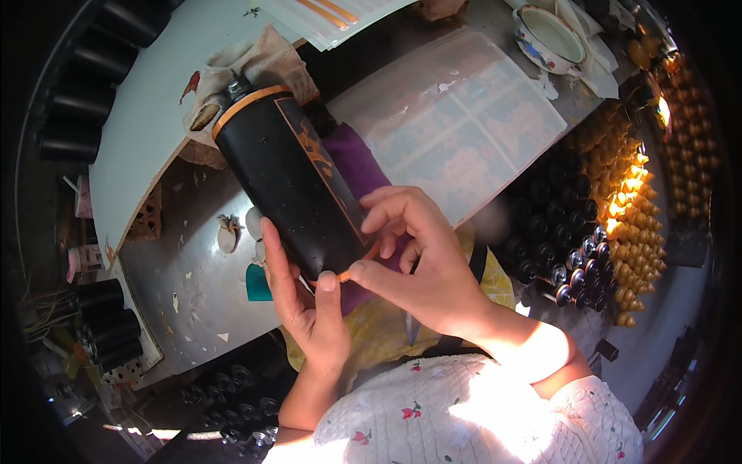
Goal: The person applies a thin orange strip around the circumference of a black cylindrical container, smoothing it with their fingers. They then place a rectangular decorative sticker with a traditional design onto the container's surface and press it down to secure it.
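A black cylinder (290,182) lies tilted, its far end toward the upper left. It carries a gold-coloured design panel (314,147) and an orange band (251,107) round the far end. My left hand (313,313) is closed round the near end, thumb on the rim. My right hand (421,259) pinches the narrow orange strip (345,276) at that same rim. A pointed grey tool (412,329) shows below my right hand; whether the hand holds it is unclear. The far end, with a metal fitting (236,89), rests by a crumpled cloth (270,58).
Sheets under clear plastic (456,124) cover the table at right, near a white enamel bowl (549,39). Several gold-coloured pieces (622,209) and black parts (556,232) stand in rows at right. More black cylinders (81,100) line the left. A purple cloth (355,158) lies beneath.
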`<state>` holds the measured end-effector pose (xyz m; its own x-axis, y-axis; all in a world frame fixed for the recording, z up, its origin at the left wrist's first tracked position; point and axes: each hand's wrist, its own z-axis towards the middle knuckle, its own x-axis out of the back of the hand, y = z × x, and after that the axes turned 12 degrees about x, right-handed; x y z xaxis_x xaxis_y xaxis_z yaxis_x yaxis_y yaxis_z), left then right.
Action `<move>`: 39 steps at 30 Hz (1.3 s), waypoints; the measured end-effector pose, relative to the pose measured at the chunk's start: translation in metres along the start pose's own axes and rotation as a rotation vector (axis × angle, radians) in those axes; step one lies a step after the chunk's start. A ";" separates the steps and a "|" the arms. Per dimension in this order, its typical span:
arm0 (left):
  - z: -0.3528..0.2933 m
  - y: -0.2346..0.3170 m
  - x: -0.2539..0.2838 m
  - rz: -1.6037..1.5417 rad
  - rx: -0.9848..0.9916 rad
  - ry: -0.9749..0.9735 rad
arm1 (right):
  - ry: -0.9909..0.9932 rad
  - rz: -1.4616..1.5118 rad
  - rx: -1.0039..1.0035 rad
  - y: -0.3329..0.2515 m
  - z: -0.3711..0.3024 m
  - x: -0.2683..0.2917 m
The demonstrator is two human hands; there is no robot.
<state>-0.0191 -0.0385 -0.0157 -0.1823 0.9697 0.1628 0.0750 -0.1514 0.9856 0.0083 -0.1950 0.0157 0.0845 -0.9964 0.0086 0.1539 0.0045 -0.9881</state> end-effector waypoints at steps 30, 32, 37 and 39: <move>-0.050 -0.011 -0.020 1.110 -0.542 -0.019 | -0.088 -0.041 0.182 0.030 -0.002 0.017; -0.050 -0.015 -0.010 1.124 -0.598 -0.047 | -0.030 0.205 -0.019 0.020 -0.002 0.020; -0.050 -0.026 0.002 0.965 -0.611 0.200 | -0.061 0.243 -0.091 0.016 -0.002 0.021; -0.051 -0.033 0.006 0.995 -0.581 0.228 | -0.058 0.212 -0.073 0.018 -0.003 0.019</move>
<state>-0.0730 -0.0378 -0.0450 -0.4717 0.3267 0.8190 -0.1642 -0.9451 0.2825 0.0094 -0.2137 -0.0024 0.1642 -0.9672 -0.1938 0.0557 0.2052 -0.9771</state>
